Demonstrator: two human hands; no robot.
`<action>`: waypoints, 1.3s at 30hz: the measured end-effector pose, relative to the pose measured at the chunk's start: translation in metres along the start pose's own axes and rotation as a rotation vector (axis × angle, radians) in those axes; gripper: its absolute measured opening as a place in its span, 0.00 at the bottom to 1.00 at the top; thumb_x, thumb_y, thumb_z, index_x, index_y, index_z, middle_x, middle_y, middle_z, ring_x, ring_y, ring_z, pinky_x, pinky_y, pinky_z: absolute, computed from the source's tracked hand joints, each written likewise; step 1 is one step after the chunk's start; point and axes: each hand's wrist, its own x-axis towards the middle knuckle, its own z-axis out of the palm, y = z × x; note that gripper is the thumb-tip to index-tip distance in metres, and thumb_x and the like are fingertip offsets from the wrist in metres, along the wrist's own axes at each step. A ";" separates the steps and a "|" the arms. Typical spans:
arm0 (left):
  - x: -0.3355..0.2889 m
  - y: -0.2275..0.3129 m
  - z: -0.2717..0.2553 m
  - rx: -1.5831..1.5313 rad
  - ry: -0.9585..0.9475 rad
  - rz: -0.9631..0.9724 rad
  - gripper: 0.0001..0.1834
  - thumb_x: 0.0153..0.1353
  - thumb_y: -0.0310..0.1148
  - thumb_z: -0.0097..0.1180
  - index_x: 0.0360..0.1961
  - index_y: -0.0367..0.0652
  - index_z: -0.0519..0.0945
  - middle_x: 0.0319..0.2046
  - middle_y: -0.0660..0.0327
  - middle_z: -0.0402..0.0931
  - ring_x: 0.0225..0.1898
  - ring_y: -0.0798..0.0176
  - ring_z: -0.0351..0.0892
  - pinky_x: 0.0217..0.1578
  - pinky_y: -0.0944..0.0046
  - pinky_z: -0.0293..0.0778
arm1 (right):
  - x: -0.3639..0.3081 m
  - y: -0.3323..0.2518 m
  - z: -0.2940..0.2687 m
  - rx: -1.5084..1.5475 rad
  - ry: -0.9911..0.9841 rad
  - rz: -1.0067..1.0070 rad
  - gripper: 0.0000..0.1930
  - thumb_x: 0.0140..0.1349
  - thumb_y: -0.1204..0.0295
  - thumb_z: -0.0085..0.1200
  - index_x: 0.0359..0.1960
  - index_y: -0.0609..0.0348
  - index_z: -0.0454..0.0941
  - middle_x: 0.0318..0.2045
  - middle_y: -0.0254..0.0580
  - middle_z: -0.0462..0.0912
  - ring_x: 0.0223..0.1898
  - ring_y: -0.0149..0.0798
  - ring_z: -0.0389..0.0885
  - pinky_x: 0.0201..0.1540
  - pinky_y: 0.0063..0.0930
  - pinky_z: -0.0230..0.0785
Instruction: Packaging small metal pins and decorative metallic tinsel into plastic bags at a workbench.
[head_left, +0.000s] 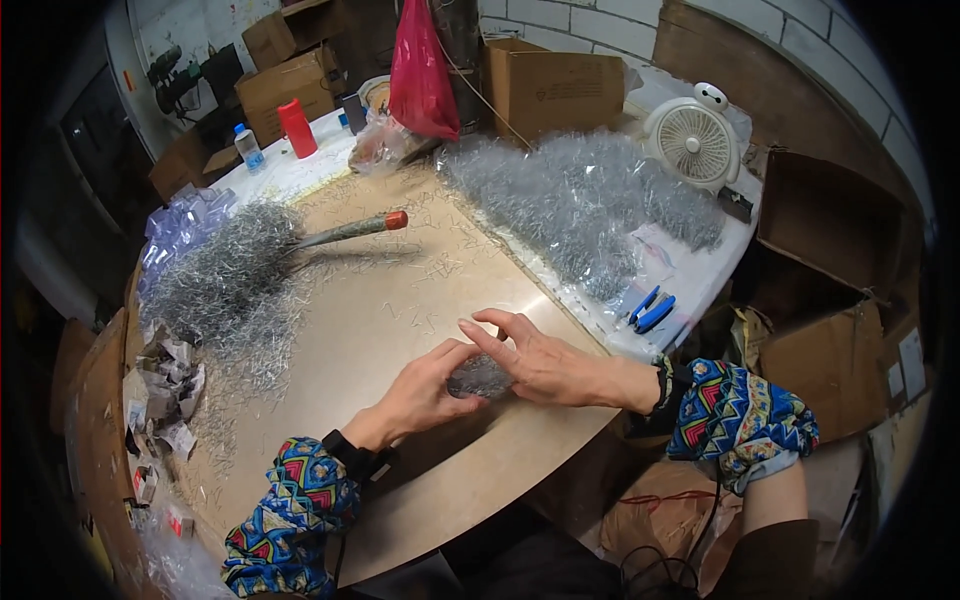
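Firstly, one worktop [470,510], tan board in front, white surface along its far side, as seen from where I stand. One cardboard box [550,90], open, at the far edge. One broad heap of grey wire bits [570,195], right, on the white. One second heap [225,270], left, on the tan, with strays around it. One pink bag [423,80], upright, far side. One white fan [692,145], beside the right heap. Two hands: left [425,385], grip narrowed round a bundle; right [548,365], against the bundle's right side, its hold I cannot tell. One red-ended handle [350,232], jutting from the left heap. One red flask [297,128]. One blue-handled pliers [652,310]. One small grey bundle [478,377], between the hands, over the worktop's near edge.
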 end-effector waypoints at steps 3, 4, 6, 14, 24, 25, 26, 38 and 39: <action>-0.002 -0.001 0.005 0.032 -0.010 0.066 0.30 0.48 0.32 0.65 0.55 0.45 0.71 0.43 0.52 0.77 0.41 0.48 0.78 0.41 0.57 0.74 | 0.000 -0.004 0.000 0.018 -0.023 -0.003 0.44 0.51 0.84 0.48 0.70 0.49 0.42 0.62 0.57 0.53 0.58 0.59 0.63 0.56 0.42 0.68; -0.002 -0.002 0.008 -0.004 -0.041 0.042 0.29 0.48 0.31 0.64 0.54 0.46 0.72 0.42 0.53 0.78 0.41 0.48 0.79 0.40 0.57 0.75 | 0.000 -0.005 0.001 -0.005 -0.043 0.012 0.45 0.51 0.84 0.50 0.70 0.49 0.42 0.63 0.56 0.53 0.58 0.59 0.64 0.56 0.41 0.68; -0.002 -0.009 0.011 0.041 -0.054 0.047 0.28 0.49 0.30 0.63 0.54 0.47 0.73 0.43 0.54 0.78 0.41 0.49 0.79 0.40 0.57 0.75 | -0.002 -0.008 -0.003 -0.030 -0.062 0.035 0.46 0.50 0.83 0.52 0.70 0.50 0.41 0.63 0.55 0.53 0.57 0.59 0.64 0.56 0.41 0.68; -0.005 0.004 0.013 0.091 -0.029 0.089 0.26 0.50 0.30 0.61 0.53 0.49 0.74 0.46 0.57 0.78 0.42 0.51 0.79 0.43 0.59 0.76 | -0.043 0.035 0.017 0.734 0.915 0.647 0.20 0.69 0.58 0.46 0.49 0.64 0.73 0.36 0.43 0.80 0.40 0.33 0.76 0.45 0.26 0.67; -0.012 0.011 0.025 0.162 0.081 0.102 0.29 0.46 0.31 0.65 0.53 0.46 0.73 0.44 0.53 0.78 0.46 0.50 0.77 0.48 0.57 0.73 | -0.018 0.007 0.058 1.104 0.600 0.527 0.27 0.71 0.50 0.36 0.51 0.64 0.71 0.39 0.41 0.78 0.43 0.29 0.73 0.48 0.23 0.64; -0.015 0.009 0.025 0.223 0.060 0.077 0.30 0.45 0.30 0.67 0.53 0.44 0.74 0.43 0.53 0.78 0.44 0.51 0.78 0.47 0.57 0.73 | -0.028 0.010 0.049 1.139 0.456 0.402 0.28 0.69 0.52 0.43 0.59 0.65 0.65 0.51 0.46 0.73 0.52 0.33 0.69 0.57 0.26 0.60; -0.019 0.007 0.024 0.230 0.063 0.079 0.30 0.45 0.30 0.67 0.53 0.44 0.74 0.43 0.53 0.78 0.44 0.51 0.78 0.47 0.57 0.73 | -0.035 0.010 0.043 1.138 0.457 0.395 0.28 0.69 0.52 0.43 0.59 0.65 0.65 0.51 0.46 0.73 0.52 0.33 0.69 0.57 0.26 0.60; 0.066 0.054 0.038 0.192 0.089 0.165 0.27 0.47 0.33 0.67 0.50 0.42 0.75 0.39 0.50 0.80 0.39 0.48 0.81 0.39 0.59 0.77 | -0.082 0.051 -0.046 0.287 0.257 0.204 0.29 0.49 0.74 0.60 0.55 0.62 0.66 0.48 0.53 0.72 0.52 0.52 0.72 0.54 0.38 0.65; 0.095 0.058 0.044 0.178 0.076 0.230 0.27 0.48 0.34 0.67 0.51 0.43 0.74 0.39 0.49 0.80 0.39 0.47 0.81 0.39 0.58 0.77 | -0.092 0.068 -0.060 0.178 0.311 0.178 0.31 0.47 0.74 0.62 0.56 0.62 0.66 0.48 0.52 0.71 0.52 0.51 0.71 0.55 0.38 0.65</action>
